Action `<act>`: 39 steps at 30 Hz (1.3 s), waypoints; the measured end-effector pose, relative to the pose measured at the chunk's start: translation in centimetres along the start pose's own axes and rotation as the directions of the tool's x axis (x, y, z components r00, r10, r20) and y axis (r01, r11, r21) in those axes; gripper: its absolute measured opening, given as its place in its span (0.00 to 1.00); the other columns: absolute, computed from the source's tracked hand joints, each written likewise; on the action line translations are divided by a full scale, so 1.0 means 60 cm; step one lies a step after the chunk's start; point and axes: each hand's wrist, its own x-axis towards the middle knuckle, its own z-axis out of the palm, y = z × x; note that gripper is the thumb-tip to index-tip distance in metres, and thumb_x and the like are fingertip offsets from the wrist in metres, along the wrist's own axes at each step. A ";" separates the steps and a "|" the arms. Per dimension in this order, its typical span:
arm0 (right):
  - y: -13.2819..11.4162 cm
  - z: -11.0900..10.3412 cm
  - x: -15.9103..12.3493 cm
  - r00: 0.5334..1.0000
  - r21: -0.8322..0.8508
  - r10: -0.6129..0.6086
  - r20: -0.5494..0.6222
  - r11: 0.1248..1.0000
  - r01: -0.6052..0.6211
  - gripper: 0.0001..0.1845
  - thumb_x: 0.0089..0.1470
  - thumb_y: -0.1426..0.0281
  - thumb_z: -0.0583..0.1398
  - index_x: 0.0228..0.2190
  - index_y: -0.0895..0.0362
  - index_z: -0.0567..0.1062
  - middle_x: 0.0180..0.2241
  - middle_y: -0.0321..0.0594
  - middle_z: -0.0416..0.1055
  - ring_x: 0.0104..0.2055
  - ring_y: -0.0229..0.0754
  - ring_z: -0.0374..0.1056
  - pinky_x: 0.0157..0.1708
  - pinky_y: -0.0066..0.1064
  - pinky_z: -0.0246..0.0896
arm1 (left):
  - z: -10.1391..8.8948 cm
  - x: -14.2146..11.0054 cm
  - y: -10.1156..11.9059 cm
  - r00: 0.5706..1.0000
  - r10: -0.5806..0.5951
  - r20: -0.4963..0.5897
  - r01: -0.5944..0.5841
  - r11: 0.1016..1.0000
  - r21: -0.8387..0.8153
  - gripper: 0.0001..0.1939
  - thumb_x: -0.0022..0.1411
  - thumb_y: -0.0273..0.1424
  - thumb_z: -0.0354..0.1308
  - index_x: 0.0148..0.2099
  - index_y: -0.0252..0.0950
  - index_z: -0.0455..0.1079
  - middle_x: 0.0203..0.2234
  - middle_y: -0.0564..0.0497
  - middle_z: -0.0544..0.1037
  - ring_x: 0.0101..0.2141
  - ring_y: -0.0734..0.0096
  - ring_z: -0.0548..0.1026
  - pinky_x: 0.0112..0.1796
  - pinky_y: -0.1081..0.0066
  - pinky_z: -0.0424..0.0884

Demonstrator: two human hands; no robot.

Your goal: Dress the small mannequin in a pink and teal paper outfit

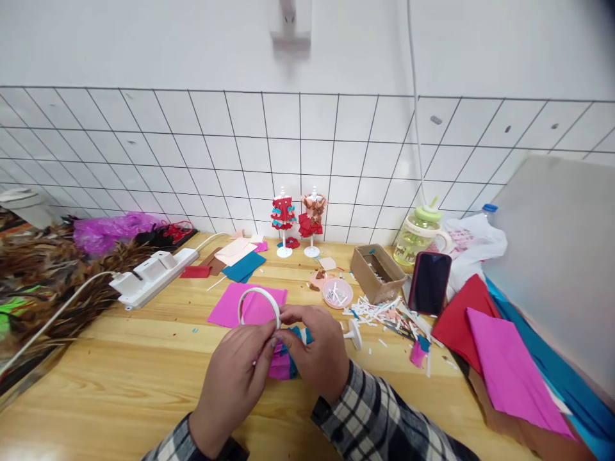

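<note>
Both hands meet over the middle of the wooden table, fingertips pinched together at the near right side of a thin white tape roll (259, 291). My left hand (240, 362) is closed on the roll's lower edge. Thumb and forefinger of my right hand (314, 346) pinch at the same spot. Below them lies a small dress form in pink and teal crepe paper (280, 366), on its side and partly hidden by the hands. Its round white base (354, 334) points right. A pink paper sheet (223, 304) is spread behind the roll.
Two dressed mini forms (283, 214) stand by the wall. To the right are a cardboard box (377, 275), a pink dish (337, 293), white paper scraps (379, 312), a phone (430, 283), a cup (417, 240) and folded paper (516, 371). A power strip (156, 278) and brown feathers (100, 275) lie left.
</note>
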 end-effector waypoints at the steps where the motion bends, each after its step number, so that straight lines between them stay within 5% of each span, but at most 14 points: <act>1: 0.001 0.001 -0.001 1.000 0.003 0.002 0.014 1.000 -0.002 0.07 0.54 0.71 0.63 0.37 0.52 0.74 0.38 0.34 0.78 0.40 0.41 0.73 0.43 0.33 0.60 | 0.001 -0.001 -0.001 1.000 -0.001 -0.002 0.001 1.000 0.007 0.12 0.67 0.30 0.51 0.52 0.39 0.68 0.35 0.49 0.80 0.34 0.66 0.76 0.37 0.68 0.70; 5: 0.008 0.006 -0.006 1.000 -0.009 -0.002 0.029 1.000 0.002 0.05 0.54 0.71 0.63 0.34 0.52 0.72 0.43 0.36 0.77 0.43 0.43 0.72 0.44 0.35 0.62 | 0.005 -0.005 -0.003 0.997 -0.071 -0.043 0.070 0.997 -0.007 0.11 0.66 0.32 0.52 0.49 0.40 0.70 0.36 0.48 0.80 0.35 0.65 0.77 0.37 0.68 0.71; 10: 0.013 0.006 -0.008 0.999 -0.039 -0.033 -0.040 0.999 0.031 0.18 0.55 0.68 0.63 0.48 0.52 0.70 0.46 0.41 0.75 0.44 0.44 0.72 0.43 0.37 0.65 | 0.001 -0.005 0.005 0.985 -0.173 -0.019 0.171 0.982 -0.079 0.11 0.65 0.33 0.53 0.48 0.40 0.71 0.33 0.49 0.80 0.33 0.66 0.77 0.35 0.70 0.72; 15: 0.010 0.001 -0.006 0.993 -0.093 -0.096 -0.063 0.992 0.090 0.04 0.57 0.70 0.61 0.34 0.50 0.76 0.49 0.38 0.73 0.47 0.43 0.69 0.47 0.38 0.64 | -0.002 -0.008 0.004 0.962 -0.272 0.019 0.271 0.951 -0.151 0.12 0.65 0.35 0.54 0.48 0.39 0.73 0.35 0.49 0.80 0.35 0.67 0.77 0.37 0.70 0.72; 18: 0.009 0.001 -0.008 0.988 -0.123 -0.134 -0.072 0.985 0.124 0.02 0.57 0.71 0.61 0.32 0.51 0.75 0.49 0.39 0.72 0.47 0.44 0.68 0.48 0.40 0.61 | -0.003 -0.008 0.005 0.926 -0.376 0.031 0.373 0.897 -0.238 0.12 0.64 0.37 0.54 0.45 0.39 0.74 0.35 0.50 0.81 0.34 0.66 0.78 0.37 0.70 0.73; 22: 0.004 0.008 -0.020 0.977 -0.078 -0.204 0.057 0.975 0.208 0.04 0.59 0.73 0.56 0.35 0.53 0.71 0.45 0.42 0.71 0.45 0.44 0.66 0.47 0.42 0.60 | -0.003 0.001 0.011 0.878 -0.459 0.133 0.464 0.750 -0.472 0.12 0.63 0.39 0.55 0.40 0.38 0.76 0.33 0.51 0.81 0.34 0.66 0.78 0.35 0.71 0.74; 25: -0.005 0.010 -0.025 0.987 0.045 -0.159 0.034 0.987 0.157 0.06 0.60 0.74 0.51 0.35 0.54 0.67 0.41 0.43 0.69 0.46 0.44 0.65 0.48 0.40 0.60 | 0.006 0.005 -0.017 0.830 -0.530 0.176 0.528 0.642 -0.556 0.14 0.63 0.40 0.54 0.37 0.37 0.75 0.31 0.50 0.80 0.33 0.65 0.77 0.36 0.69 0.73; 28: -0.009 0.004 -0.018 0.996 0.115 -0.070 -0.060 0.990 0.076 0.05 0.61 0.73 0.52 0.34 0.54 0.67 0.40 0.42 0.68 0.46 0.44 0.65 0.47 0.38 0.60 | 0.021 -0.002 -0.092 0.774 -0.633 0.018 0.583 0.701 -0.410 0.15 0.63 0.41 0.52 0.39 0.36 0.75 0.32 0.47 0.80 0.35 0.61 0.77 0.40 0.63 0.72; 31: 0.000 -0.002 -0.003 0.997 0.151 0.078 -0.015 0.986 -0.075 0.04 0.59 0.70 0.55 0.31 0.54 0.68 0.35 0.39 0.68 0.39 0.41 0.64 0.41 0.34 0.61 | 0.033 -0.012 -0.162 0.867 -0.496 0.052 0.498 0.866 -0.041 0.13 0.57 0.36 0.56 0.40 0.38 0.77 0.37 0.44 0.80 0.43 0.53 0.75 0.49 0.54 0.67; 34: 0.018 -0.001 0.006 0.973 0.160 0.216 0.086 0.961 -0.228 0.05 0.56 0.69 0.57 0.28 0.55 0.69 0.31 0.36 0.67 0.34 0.39 0.62 0.34 0.31 0.59 | 0.030 -0.010 -0.167 0.863 -0.498 0.089 0.481 0.862 0.162 0.20 0.50 0.34 0.60 0.48 0.40 0.76 0.40 0.44 0.77 0.44 0.51 0.73 0.50 0.52 0.65; 36: 0.027 0.001 0.006 0.956 0.153 0.264 0.129 0.947 -0.282 0.05 0.56 0.69 0.57 0.28 0.55 0.70 0.30 0.35 0.67 0.34 0.39 0.62 0.33 0.30 0.58 | 0.017 0.000 -0.132 0.862 -0.487 0.137 0.486 0.873 0.047 0.20 0.53 0.36 0.60 0.49 0.42 0.75 0.42 0.46 0.76 0.46 0.54 0.72 0.49 0.54 0.66; 39: 0.031 0.004 0.003 0.948 0.143 0.278 0.158 0.943 -0.300 0.05 0.55 0.69 0.58 0.28 0.55 0.71 0.31 0.36 0.68 0.36 0.40 0.63 0.35 0.31 0.57 | -0.003 0.018 -0.064 0.888 -0.318 0.332 0.425 0.845 -0.326 0.13 0.61 0.40 0.55 0.42 0.41 0.77 0.43 0.47 0.76 0.47 0.59 0.73 0.48 0.60 0.68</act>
